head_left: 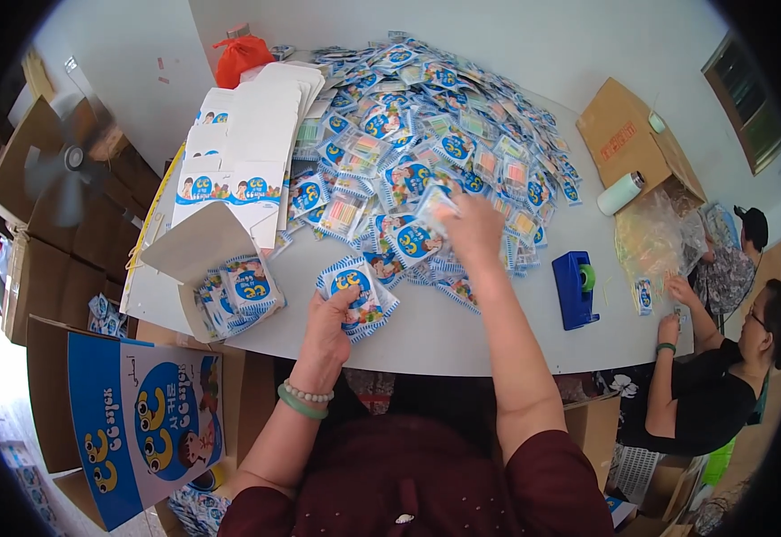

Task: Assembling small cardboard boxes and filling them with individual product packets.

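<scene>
Gathering packets: the left hand (326, 329) clamps a small stack of blue-and-white sachets (359, 300) near the tabletop's front edge, while the right hand (473, 225) closes on one more packet (435, 204) at the big pile (426, 125). Likely next, adding it squarely to the stack. An open carton (216, 268) waits at the left edge; a blue tape dispenser (576, 288) sits right.

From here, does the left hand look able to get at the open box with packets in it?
Probably yes. The left hand holds a stack of packets just right of the open box, whose opening faces it; only bare table lies between them.
</scene>
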The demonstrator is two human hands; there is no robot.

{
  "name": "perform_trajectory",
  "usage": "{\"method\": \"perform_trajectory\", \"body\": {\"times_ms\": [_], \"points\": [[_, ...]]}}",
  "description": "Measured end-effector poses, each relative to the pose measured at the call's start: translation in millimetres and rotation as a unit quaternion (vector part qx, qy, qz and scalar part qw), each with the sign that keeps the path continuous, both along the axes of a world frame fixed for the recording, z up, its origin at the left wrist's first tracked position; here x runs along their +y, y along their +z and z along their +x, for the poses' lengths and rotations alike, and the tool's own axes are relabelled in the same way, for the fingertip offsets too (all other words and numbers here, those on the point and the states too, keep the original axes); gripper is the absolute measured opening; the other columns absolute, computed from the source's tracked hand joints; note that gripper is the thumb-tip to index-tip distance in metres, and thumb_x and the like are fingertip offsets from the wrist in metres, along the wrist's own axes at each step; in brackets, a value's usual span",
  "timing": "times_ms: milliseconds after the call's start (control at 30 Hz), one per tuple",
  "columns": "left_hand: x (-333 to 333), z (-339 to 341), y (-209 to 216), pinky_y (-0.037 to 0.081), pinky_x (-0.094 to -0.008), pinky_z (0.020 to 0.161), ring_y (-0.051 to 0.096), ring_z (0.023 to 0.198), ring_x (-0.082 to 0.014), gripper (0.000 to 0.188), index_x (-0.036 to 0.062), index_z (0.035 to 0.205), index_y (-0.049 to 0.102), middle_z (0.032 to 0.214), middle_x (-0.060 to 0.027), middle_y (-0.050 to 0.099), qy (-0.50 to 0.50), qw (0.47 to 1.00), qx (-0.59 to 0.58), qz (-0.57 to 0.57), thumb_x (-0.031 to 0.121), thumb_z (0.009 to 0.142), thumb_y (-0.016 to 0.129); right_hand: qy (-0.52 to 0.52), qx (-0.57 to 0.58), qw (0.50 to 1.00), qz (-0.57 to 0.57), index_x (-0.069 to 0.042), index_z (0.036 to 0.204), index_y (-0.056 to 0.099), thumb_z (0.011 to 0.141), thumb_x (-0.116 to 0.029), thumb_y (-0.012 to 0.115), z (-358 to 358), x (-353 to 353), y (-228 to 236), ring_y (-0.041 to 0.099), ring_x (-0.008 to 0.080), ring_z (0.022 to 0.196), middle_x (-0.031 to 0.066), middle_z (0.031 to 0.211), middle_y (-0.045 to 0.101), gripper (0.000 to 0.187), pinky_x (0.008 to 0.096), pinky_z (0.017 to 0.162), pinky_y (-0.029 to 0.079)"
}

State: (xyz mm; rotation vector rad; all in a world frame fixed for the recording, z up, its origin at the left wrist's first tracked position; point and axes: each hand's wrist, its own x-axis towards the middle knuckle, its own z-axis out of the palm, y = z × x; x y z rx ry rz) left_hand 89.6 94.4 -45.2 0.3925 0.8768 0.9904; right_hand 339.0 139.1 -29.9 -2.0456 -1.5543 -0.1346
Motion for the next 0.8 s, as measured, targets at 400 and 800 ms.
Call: {"method": "perform_trajectory", "body": {"times_ms": [400, 800], "points": [[2.0, -3.5, 4.8, 0.060, -0.0366, 0.067, 0.068, 0.080, -0.0223, 0.030, 0.0008, 0.111, 0.052, 0.099, -0.0114, 0.065, -0.030, 0.999, -0.003, -0.016, 0.000, 0.082, 0.058, 0.272, -0.189, 0.941, -0.064, -0.007, 0.079, 0.062, 0.076, -0.018, 0.069, -17.0, -26.2, 22.8, 0.053, 0.0245, 0.101, 0.0024, 0.092, 0.059, 0.013, 0.0560, 0.106, 0.027], [-10.5, 23.0, -9.5, 0.055, -0.0350, 0.075, 0.067, 0.088, -0.0198, 0.031, 0.0058, 0.121, 0.053, 0.108, -0.0074, 0.066, 0.014, 0.989, -0.150, 0.005, 0.016, 0.092, 0.057, 0.073, 0.301, 0.950, -0.046, -0.006, 0.113, 0.052, 0.089, -0.020, 0.059, -124.6, -78.6, -22.4, 0.062, 0.0337, 0.089, 0.0183, 0.104, 0.059, 0.029, 0.0431, 0.072, 0.049]]}}
